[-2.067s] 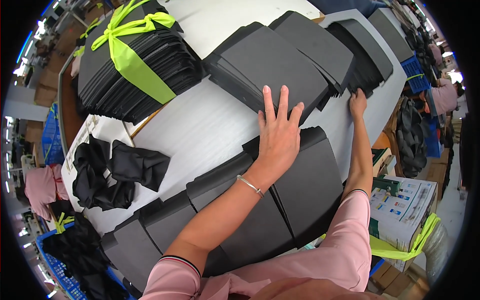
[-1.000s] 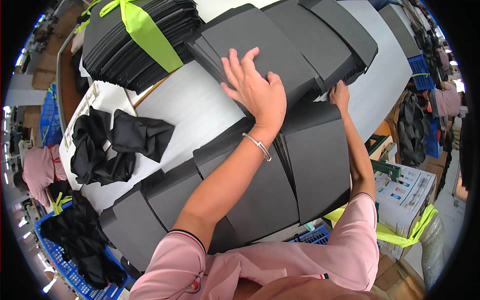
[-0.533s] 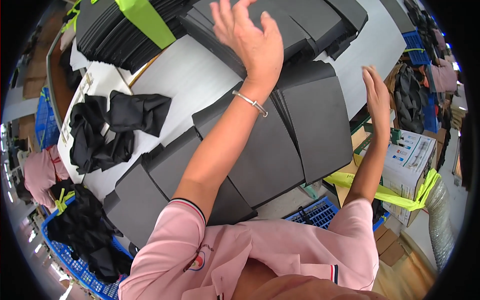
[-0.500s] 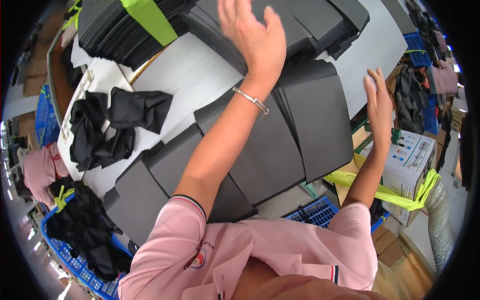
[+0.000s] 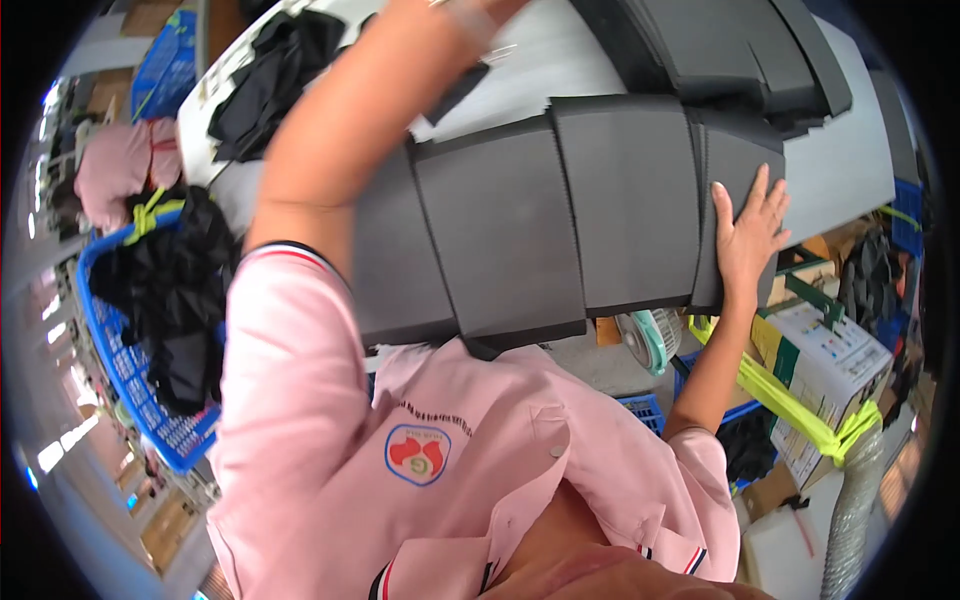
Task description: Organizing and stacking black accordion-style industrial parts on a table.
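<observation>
A row of overlapping dark grey foam sheets (image 5: 560, 210) lies along the near edge of the white table (image 5: 840, 175). My right hand (image 5: 745, 235) rests flat on the right end of that row, fingers spread, gripping nothing. My left forearm (image 5: 350, 130) stretches up across the sheets and leaves the picture at the top, just past a thin bracelet, so my left hand is out of sight. More dark grey sheets (image 5: 720, 50) are stacked farther back on the table. My pink shirt fills the lower part of the view.
Black fabric pieces (image 5: 270, 70) lie at the table's far left. A blue basket (image 5: 120, 330) with dark garments stands on the left. On the right, below the table, are a small fan (image 5: 650, 335) and a cardboard box (image 5: 820, 360) bound with a yellow-green strap.
My left arm has reached farther away until the hand passed the top edge. My right hand has come down flat onto the right end of the near sheets. The view has tipped toward my body.
</observation>
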`<control>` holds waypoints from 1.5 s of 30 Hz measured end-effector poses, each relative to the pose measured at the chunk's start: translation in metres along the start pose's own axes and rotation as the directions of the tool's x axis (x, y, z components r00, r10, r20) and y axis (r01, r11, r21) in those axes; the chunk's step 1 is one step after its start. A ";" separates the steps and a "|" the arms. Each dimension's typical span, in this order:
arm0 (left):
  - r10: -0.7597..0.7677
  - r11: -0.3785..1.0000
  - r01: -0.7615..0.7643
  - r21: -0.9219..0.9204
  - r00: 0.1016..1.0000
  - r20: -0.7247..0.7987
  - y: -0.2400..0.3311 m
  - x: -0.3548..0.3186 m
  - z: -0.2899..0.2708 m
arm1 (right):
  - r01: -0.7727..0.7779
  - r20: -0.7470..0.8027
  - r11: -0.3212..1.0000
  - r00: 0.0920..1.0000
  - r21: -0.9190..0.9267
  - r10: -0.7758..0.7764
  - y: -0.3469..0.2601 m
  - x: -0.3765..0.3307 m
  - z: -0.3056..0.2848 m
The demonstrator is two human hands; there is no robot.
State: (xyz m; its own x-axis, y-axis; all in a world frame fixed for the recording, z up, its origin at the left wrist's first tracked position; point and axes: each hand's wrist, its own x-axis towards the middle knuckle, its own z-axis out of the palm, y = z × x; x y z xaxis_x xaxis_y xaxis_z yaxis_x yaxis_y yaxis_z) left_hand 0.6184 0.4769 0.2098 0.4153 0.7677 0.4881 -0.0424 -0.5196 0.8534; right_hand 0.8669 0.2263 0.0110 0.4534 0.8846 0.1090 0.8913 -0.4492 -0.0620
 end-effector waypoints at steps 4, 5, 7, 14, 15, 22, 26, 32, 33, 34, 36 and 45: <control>-0.078 0.821 -0.014 0.571 0.988 0.137 -0.012 -0.117 -0.124 | -0.010 -0.040 0.999 0.999 -0.046 0.008 0.016 -0.006 0.006; -0.181 0.757 0.147 0.636 0.983 -0.012 -0.017 -0.152 -0.155 | -0.013 -0.039 0.998 0.999 -0.059 0.010 0.016 -0.005 0.006; -0.232 0.717 0.308 0.626 0.952 -0.202 -0.033 -0.222 -0.230 | 0.013 -0.034 1.000 0.999 -0.004 -0.013 0.008 -0.001 0.005; -0.347 0.338 0.789 0.512 0.611 -0.712 -0.022 -0.435 -0.321 | -0.019 -0.030 1.000 0.999 -0.015 0.019 0.005 0.000 0.002; -0.418 0.334 0.859 0.388 0.504 -0.756 -0.017 -0.443 -0.314 | -0.025 -0.025 1.000 0.999 -0.017 0.025 0.008 -0.001 0.001; -0.958 0.179 0.804 -0.567 0.010 -0.288 -0.018 -0.540 -0.316 | -0.068 -0.072 0.997 0.995 -0.045 0.064 0.004 0.001 0.010; -0.979 0.175 0.757 -0.630 0.066 -0.193 -0.022 -0.542 -0.300 | -0.064 -0.072 0.997 0.996 -0.054 0.060 0.000 -0.006 0.006; -0.975 0.224 0.769 -0.599 0.178 -0.136 -0.023 -0.533 -0.293 | -0.051 -0.041 0.999 0.998 -0.011 0.050 0.002 -0.015 0.002; -0.972 0.233 0.776 -0.586 0.187 -0.139 -0.021 -0.529 -0.289 | -0.061 -0.054 0.998 0.997 -0.009 0.060 0.005 -0.017 0.000; -0.972 0.234 0.785 -0.573 0.189 -0.137 -0.018 -0.526 -0.285 | -0.061 -0.040 0.998 0.997 0.008 0.062 0.008 -0.018 -0.001; -0.976 0.217 0.798 -0.562 0.187 -0.111 -0.016 -0.517 -0.272 | -0.074 -0.031 0.997 0.997 0.018 0.074 0.023 -0.018 -0.004; -0.974 0.169 0.773 -0.611 0.227 0.017 -0.009 -0.498 -0.176 | -0.169 0.065 0.980 0.985 0.102 0.163 0.110 0.034 -0.005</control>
State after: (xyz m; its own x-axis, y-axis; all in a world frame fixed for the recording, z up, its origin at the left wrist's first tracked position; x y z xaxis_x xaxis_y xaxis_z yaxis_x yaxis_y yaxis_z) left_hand 0.2519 0.1653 -0.0085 0.1507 0.6737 -0.7235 -0.2416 0.7348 0.6338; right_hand 0.9799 0.2063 0.0133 0.5911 0.8059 0.0330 0.7966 -0.5770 -0.1802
